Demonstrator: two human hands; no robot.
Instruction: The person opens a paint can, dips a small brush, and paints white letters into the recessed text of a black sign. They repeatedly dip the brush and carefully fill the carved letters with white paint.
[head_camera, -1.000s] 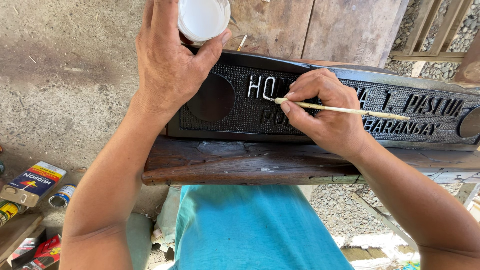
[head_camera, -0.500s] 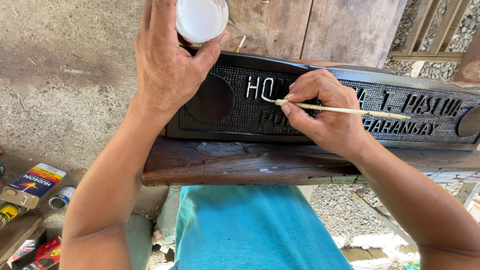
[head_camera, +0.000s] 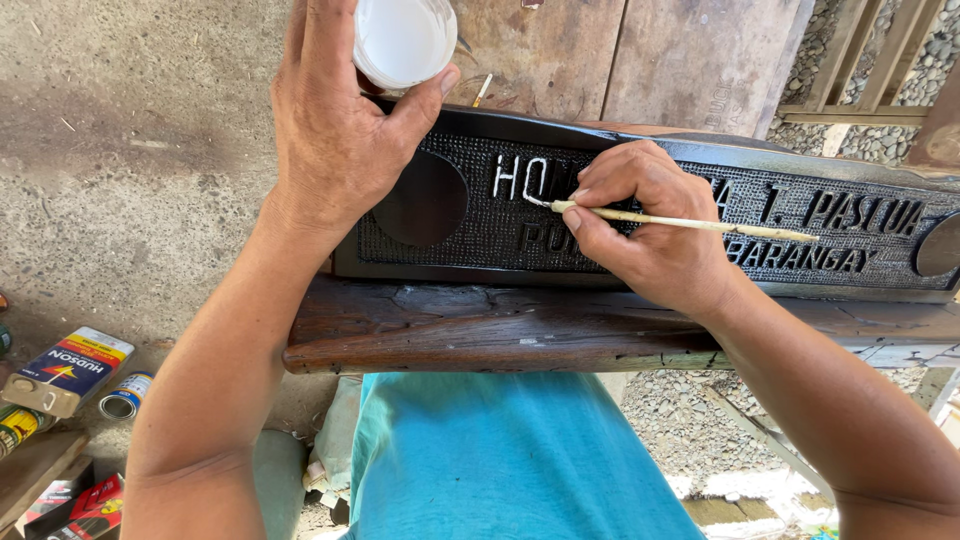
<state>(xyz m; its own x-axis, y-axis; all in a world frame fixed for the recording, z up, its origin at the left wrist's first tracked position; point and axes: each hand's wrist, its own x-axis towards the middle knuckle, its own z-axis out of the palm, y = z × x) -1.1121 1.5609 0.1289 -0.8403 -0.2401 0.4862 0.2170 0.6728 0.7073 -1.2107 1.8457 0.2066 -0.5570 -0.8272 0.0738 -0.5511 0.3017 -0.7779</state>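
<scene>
A dark carved wooden sign (head_camera: 440, 255) with raised letters lies across a rough wooden plank (head_camera: 480, 335) in front of me. My right hand (head_camera: 645, 235) pinches a thin pale-handled brush (head_camera: 690, 223), its tip touching a white-painted letter near the sign's left part. My left hand (head_camera: 340, 130) rests on the sign's upper left edge and grips a small round cup of white paint (head_camera: 403, 40). Some letters at the left are white, those at the right are dark.
Concrete floor lies at the left. Cans and a flat tin (head_camera: 65, 370) sit at the lower left with red boxes (head_camera: 85, 505). Wooden boards (head_camera: 640, 60) stand behind the sign. Gravel and a wooden frame (head_camera: 880, 75) are at the upper right. My blue-clad lap (head_camera: 510, 460) is below.
The brush tip has shifted slightly along the white letter. My left hand and the paint cup have stayed in place.
</scene>
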